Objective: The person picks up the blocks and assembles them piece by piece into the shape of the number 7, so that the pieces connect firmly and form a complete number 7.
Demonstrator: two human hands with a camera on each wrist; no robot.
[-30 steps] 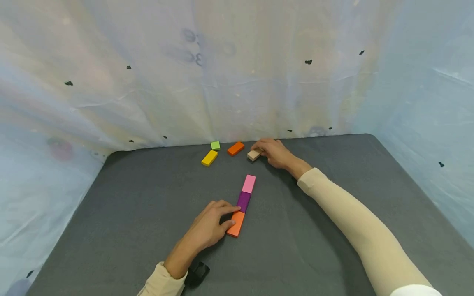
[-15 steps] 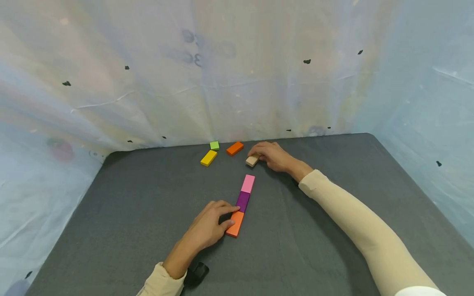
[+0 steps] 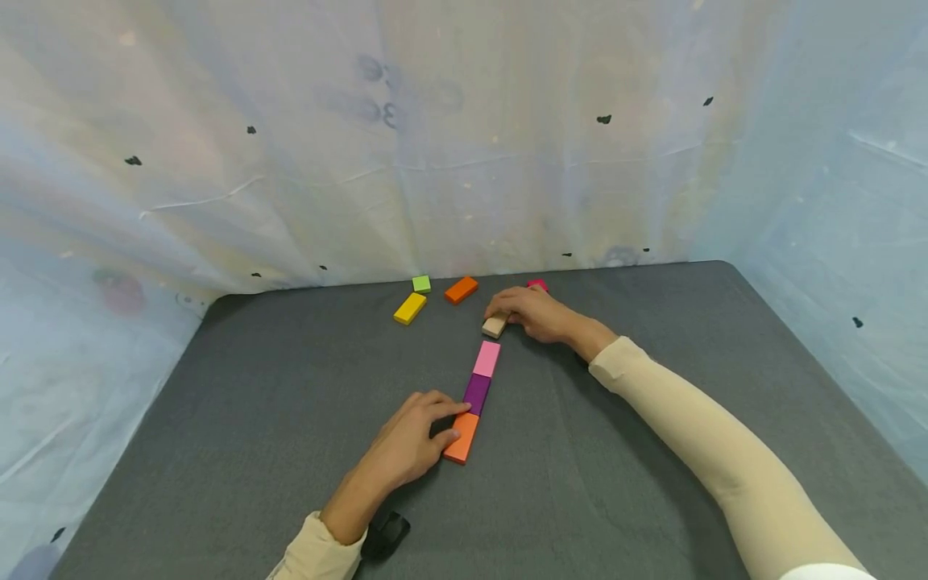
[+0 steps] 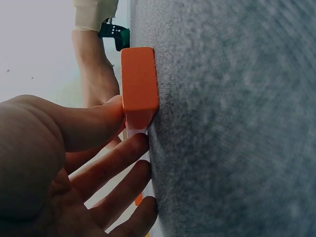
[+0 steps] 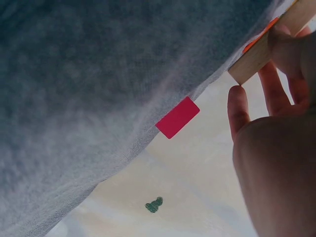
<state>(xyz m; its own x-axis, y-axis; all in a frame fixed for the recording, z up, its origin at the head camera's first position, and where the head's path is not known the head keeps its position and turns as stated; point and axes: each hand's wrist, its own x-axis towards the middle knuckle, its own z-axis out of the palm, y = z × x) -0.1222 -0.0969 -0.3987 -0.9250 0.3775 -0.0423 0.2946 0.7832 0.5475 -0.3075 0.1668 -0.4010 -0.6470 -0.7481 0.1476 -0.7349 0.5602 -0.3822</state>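
I have room on the bench (image 3: 290,362) between the yellow block (image 3: 410,308) and pink block (image 3: 487,358); the left hand (image 3: 409,441) blocks the near side, the curtain (image 3: 464,193) the back.

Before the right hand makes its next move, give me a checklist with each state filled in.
1. Right hand grips the wooden block: ok.
2. Left hand touches the near orange block: ok.
3. Pink block, purple block and near orange block form one row, end to end: ok.
4. Wooden block meets the pink block: not ok, a gap shows in the head view.
5. Wooden block lies flat on the table: cannot tell.
6. Red block stands apart from the right hand: ok, by the right wrist view.
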